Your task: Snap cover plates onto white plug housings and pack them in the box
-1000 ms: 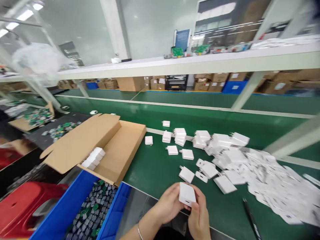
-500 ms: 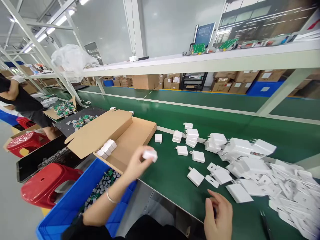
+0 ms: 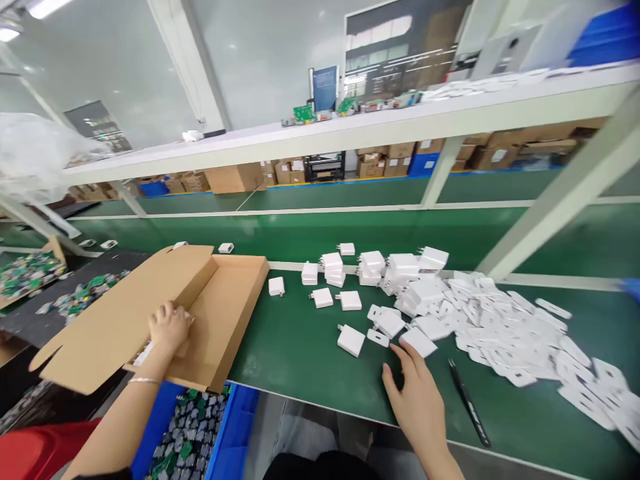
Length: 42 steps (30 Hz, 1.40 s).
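My left hand [image 3: 170, 327] is inside the open cardboard box [image 3: 255, 293], its fingers curled around a white plug charger that they mostly hide. White chargers beneath my left wrist show only in part. My right hand [image 3: 417, 393] is open and holds nothing, its thumb and fingers apart over the green table. Just beyond its fingertips lie a flat white cover piece [image 3: 379, 338] and a white charger block [image 3: 419, 341]. Another white charger [image 3: 351, 340] lies to the left of it. Black tweezers [image 3: 469, 403] lie to the right of my right hand.
Stacked chargers [image 3: 400, 267] and a heap of flat white covers [image 3: 515, 327] spread along the right. A blue crate [image 3: 235, 427] of circuit boards stands below the table edge. A shelf [image 3: 280, 143] crosses above; its slanted post [image 3: 555, 173] meets the table at right.
My left hand has carried the white charger leftward into the cardboard box. My right hand has reached forward toward the white pieces and opened more. The view has turned right.
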Tool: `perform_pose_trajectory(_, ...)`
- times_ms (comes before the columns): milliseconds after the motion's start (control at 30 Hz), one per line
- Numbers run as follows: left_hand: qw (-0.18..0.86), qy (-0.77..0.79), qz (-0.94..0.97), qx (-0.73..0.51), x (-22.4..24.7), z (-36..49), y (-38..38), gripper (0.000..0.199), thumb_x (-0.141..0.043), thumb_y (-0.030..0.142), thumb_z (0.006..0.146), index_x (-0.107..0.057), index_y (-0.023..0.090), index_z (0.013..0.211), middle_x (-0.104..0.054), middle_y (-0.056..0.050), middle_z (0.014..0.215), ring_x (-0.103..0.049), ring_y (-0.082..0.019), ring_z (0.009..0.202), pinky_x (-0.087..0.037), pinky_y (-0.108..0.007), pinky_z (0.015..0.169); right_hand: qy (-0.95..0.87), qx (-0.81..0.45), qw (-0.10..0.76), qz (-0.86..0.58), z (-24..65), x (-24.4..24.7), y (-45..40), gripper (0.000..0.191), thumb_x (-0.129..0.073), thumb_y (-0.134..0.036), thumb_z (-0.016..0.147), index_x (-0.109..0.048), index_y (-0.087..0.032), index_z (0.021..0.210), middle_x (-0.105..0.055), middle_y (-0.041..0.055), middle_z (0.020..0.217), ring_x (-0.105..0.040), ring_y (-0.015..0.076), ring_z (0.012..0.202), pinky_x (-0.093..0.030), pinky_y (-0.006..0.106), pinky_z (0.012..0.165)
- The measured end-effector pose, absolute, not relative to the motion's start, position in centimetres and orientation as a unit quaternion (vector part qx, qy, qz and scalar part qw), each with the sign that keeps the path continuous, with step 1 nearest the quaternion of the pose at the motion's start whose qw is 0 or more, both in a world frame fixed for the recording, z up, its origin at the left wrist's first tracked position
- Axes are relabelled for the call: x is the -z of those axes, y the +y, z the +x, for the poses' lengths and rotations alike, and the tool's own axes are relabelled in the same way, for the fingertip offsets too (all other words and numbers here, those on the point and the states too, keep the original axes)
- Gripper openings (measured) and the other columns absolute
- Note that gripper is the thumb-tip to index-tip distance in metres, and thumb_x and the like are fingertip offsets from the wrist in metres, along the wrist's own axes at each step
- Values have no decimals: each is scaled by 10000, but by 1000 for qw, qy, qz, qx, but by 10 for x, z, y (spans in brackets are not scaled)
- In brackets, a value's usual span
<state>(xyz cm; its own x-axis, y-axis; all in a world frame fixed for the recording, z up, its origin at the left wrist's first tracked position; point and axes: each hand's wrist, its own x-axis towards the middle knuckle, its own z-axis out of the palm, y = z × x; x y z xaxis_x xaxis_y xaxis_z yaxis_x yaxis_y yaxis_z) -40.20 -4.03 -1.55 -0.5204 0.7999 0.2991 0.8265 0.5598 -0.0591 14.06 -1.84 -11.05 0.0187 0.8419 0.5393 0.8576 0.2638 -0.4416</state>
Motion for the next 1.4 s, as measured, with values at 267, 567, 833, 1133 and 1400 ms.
perform_pose_trajectory(267,281,-750,-585,129,-15,-294,-43,544,-421,408,1037,-577,95,1454,-349,-282,1634,-377,-499,1464,-383,-631,1127,-726,66,330,-600,129,104,-18,412,-484,-360,1054,-634,-198,1402,-672,145,1427,-655,331,1015,-551,478,837)
perform_pose_trajectory(567,-155,-563,-746,320,54,-72,-9,576,-625,534,961,-623,229,1450,-618,-194,1318,-610,-393,1151,-484,-545,990,-715,11,345,-608,131,95,-26,348,-540,-386,1049,-649,-186,1312,-654,149,1205,-677,312,1011,-551,428,812)
perform_pose_trajectory(833,-313,-509,-695,400,56,-77,-7,559,-249,501,1114,-642,241,1416,-696,-122,1312,-680,-241,1015,-555,-381,884,-719,-24,346,-602,131,90,-23,288,-433,-293,1094,-674,-193,970,-669,106,1016,-651,267,903,-507,396,782)
perform_pose_trajectory(1133,-376,-482,-634,473,55,-91,-27,566,-310,583,1089,-704,261,1337,-693,-102,1315,-632,-275,1205,-525,-403,992,-641,-59,554,-528,122,127,-101,150,-634,-291,963,-634,-235,1102,-654,94,1005,-659,263,934,-555,406,797)
perform_pose_trajectory(1400,-375,-484,-632,475,79,-93,-26,578,-320,588,1082,-735,241,1284,-713,-106,1280,-659,-269,1142,-534,-408,967,-525,-209,494,-661,147,211,-140,168,-550,-276,929,-637,-191,1045,-717,54,808,-675,193,617,-558,310,574)
